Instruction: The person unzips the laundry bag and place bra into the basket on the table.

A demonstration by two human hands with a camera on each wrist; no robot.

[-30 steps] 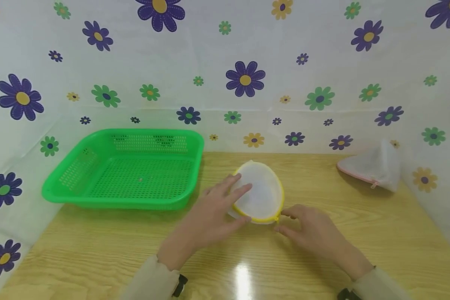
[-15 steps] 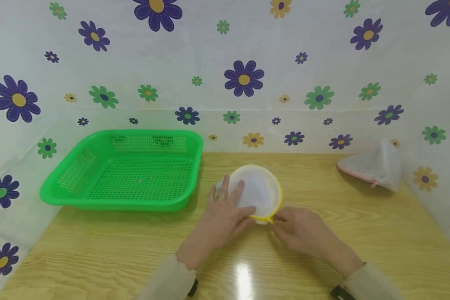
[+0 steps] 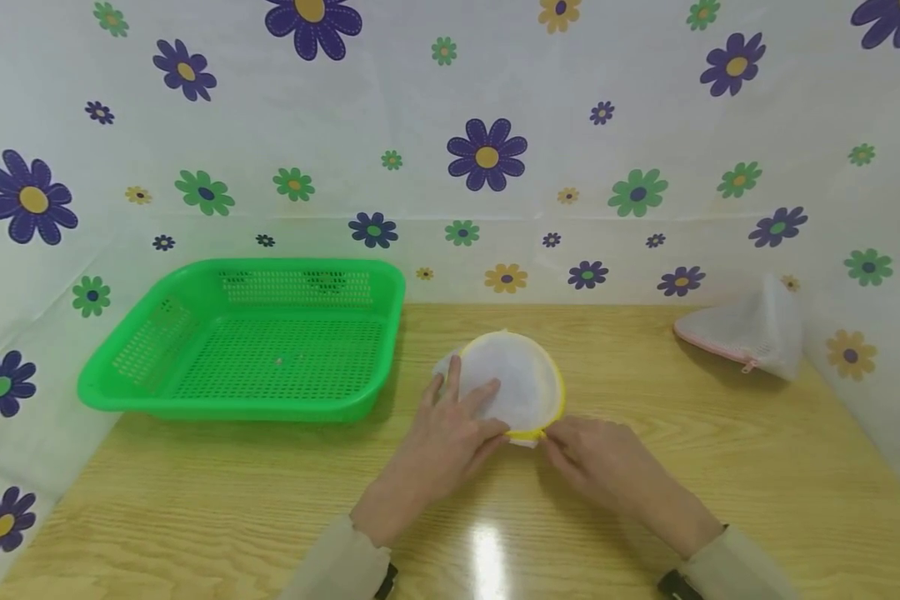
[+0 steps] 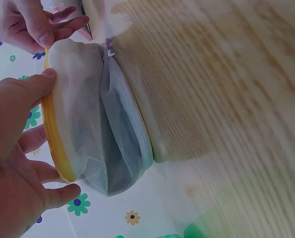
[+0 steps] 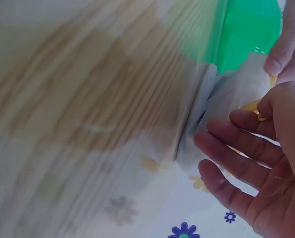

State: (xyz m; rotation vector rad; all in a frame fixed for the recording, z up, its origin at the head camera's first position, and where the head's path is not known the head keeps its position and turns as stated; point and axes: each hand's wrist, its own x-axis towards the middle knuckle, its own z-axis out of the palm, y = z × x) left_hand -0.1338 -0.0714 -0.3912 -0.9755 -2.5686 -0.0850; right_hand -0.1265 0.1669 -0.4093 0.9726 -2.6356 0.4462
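A white mesh laundry bag [image 3: 521, 379] with a yellow zipper [image 4: 55, 144] around its top stands on the table, its sides sagging in folds. Spread over the bag's top, my left hand [image 3: 438, 433] presses with loosely extended fingers, the thumb at the near part of the yellow edge. Between thumb and index finger, my right hand [image 3: 607, 458] pinches the yellow zipper pull [image 5: 261, 118] at the near right of the rim. Its other fingers stay extended beside the mesh in the right wrist view. The inside of the bag is hidden.
A green perforated plastic basket [image 3: 262, 408] stands on the wooden table [image 3: 217, 517] at the left. At the back right lies another white mesh bag [image 3: 750, 333] with a pink zipper. Behind everything hangs a white flowered cloth [image 3: 420, 108].
My right thumb and index finger have closed on the zipper pull. My left hand has shifted on the bag's top, and the yellow rim has moved slightly left and become rounder.
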